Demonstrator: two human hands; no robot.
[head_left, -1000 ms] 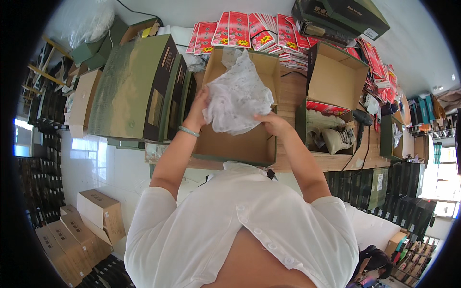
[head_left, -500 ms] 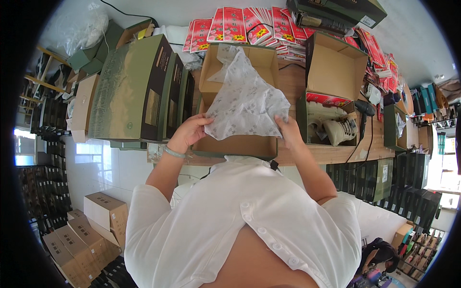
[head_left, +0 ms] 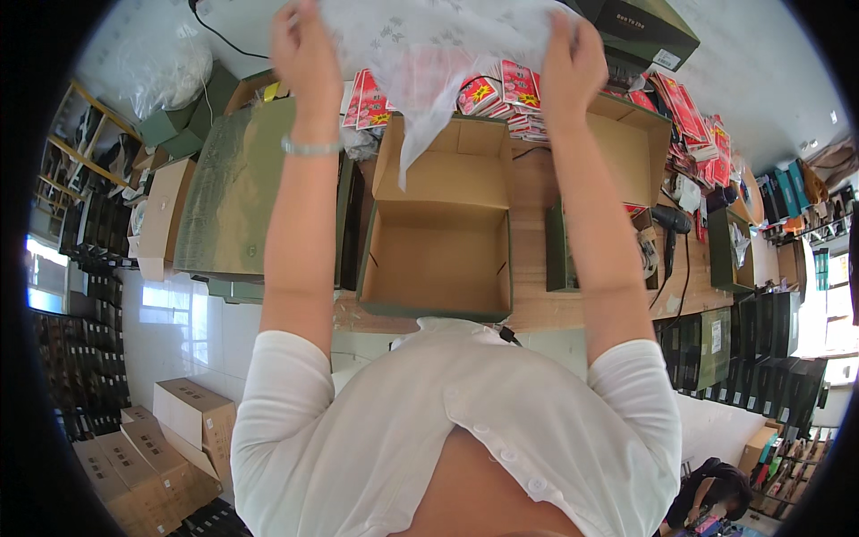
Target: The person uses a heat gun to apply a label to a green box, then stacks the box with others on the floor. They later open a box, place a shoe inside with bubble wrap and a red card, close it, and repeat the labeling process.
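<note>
Both arms reach up and forward, and a sheet of white printed tissue paper (head_left: pixel 438 31) is stretched between my hands. My left hand (head_left: pixel 306 58) is closed on its left edge, with a pale bangle round the wrist. On the opposite edge, my right hand (head_left: pixel 573 67) grips the paper, slightly blurred. One pointed corner hangs down over the lid of an open green shoe box (head_left: pixel 438 259), whose bare brown inside shows. The top of the sheet runs out of view.
Stacked green boxes (head_left: pixel 234 192) stand left of the open box. Behind my right forearm is another open box (head_left: pixel 626 148) with shoes partly hidden. A black heat gun or hair dryer (head_left: pixel 671 219) and its cord lie farther right. Red printed packets (head_left: pixel 519 85) spread along the back.
My two hands have risen and moved away from me, lifting the tissue paper from over the open box. The sheet is now spread wider, and the box's inside is uncovered.
</note>
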